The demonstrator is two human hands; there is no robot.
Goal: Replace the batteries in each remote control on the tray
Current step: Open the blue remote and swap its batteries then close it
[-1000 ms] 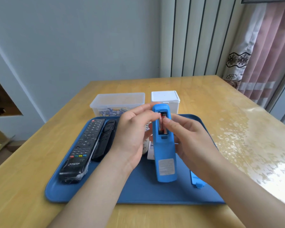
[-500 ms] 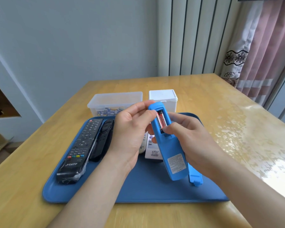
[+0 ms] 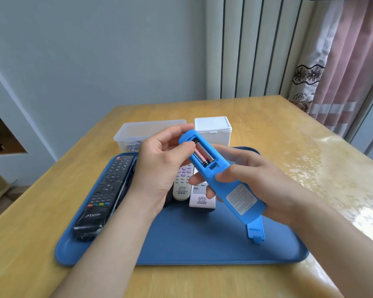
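Observation:
A blue remote (image 3: 228,186) is held tilted above the blue tray (image 3: 202,244), back side up, its battery bay open with red-and-black batteries (image 3: 202,153) inside. My right hand (image 3: 261,181) grips its middle, thumb across the back. My left hand (image 3: 162,164) holds the top end, thumb tip on the batteries. The blue battery cover (image 3: 255,232) lies on the tray. A black remote (image 3: 105,194), a white-grey remote (image 3: 182,186) and a white remote (image 3: 199,196) also lie on the tray.
Behind the tray stand a clear plastic box (image 3: 138,134) holding batteries and a white lidded box (image 3: 213,129). The wooden table (image 3: 289,134) ends near a curtain (image 3: 340,61) on the right and a wall at the back.
The blue remote has tilted so its top leans left, showing the batteries more fully. My right thumb has slid from the bay down to the remote's middle; my left thumb stays at the batteries.

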